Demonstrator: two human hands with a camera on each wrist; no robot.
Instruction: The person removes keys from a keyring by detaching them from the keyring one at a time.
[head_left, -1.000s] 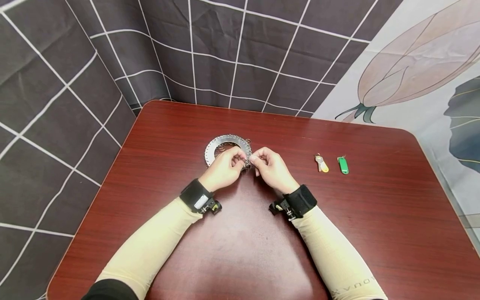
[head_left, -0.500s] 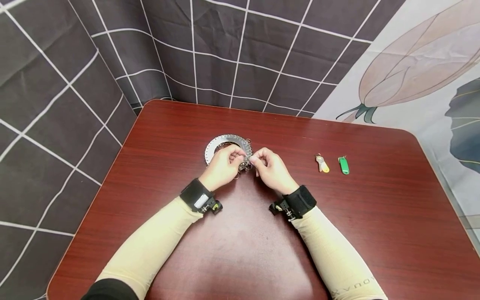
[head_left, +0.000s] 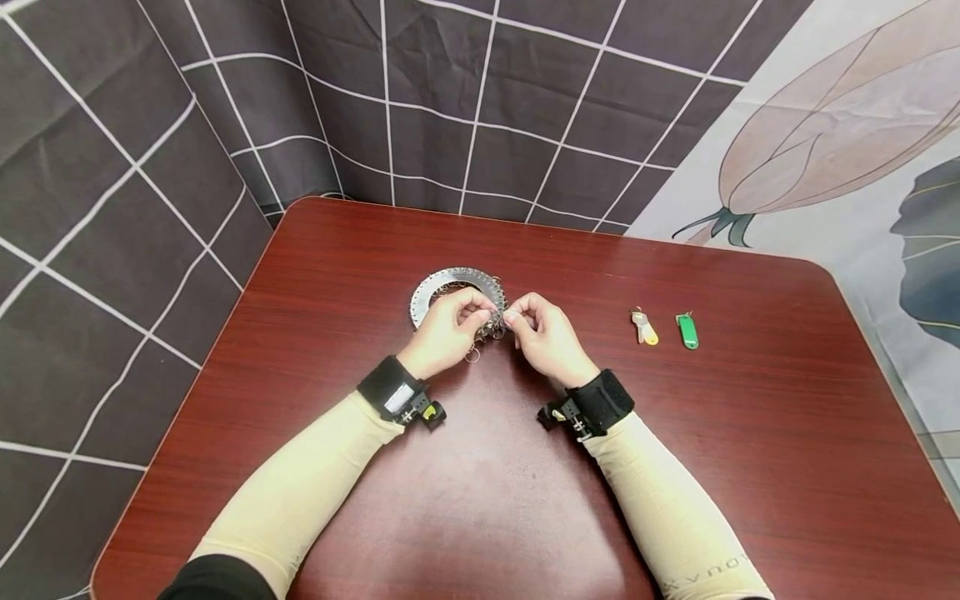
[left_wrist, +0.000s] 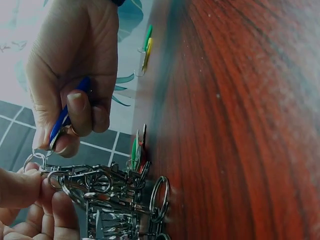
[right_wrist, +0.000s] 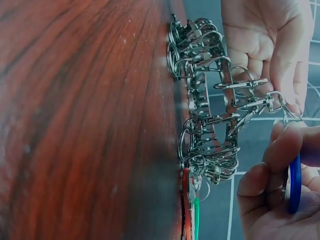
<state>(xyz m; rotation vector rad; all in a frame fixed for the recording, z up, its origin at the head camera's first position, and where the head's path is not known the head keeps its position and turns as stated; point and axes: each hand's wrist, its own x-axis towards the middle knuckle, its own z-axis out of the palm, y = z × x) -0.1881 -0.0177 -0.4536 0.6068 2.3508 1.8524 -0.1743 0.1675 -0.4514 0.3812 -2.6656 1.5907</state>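
The flat metal ring [head_left: 421, 307] lay on the far middle of the reddish-brown table [head_left: 750, 433], its edge hung with clasps and split rings. At its near right side my left hand [head_left: 444, 333] was nearly closed, thumb and finger pinching the end of a swivel clasp [right_wrist: 257, 102]. Just right of that, my right hand [head_left: 547, 337] gripped a blue key tag [right_wrist: 295, 187] in bent fingers; whether its small ring was linked to the clasp, I couldn't tell. Farther right lay a key [head_left: 640, 327] with a yellow tag [head_left: 650, 338], then a green tag [head_left: 687, 331].
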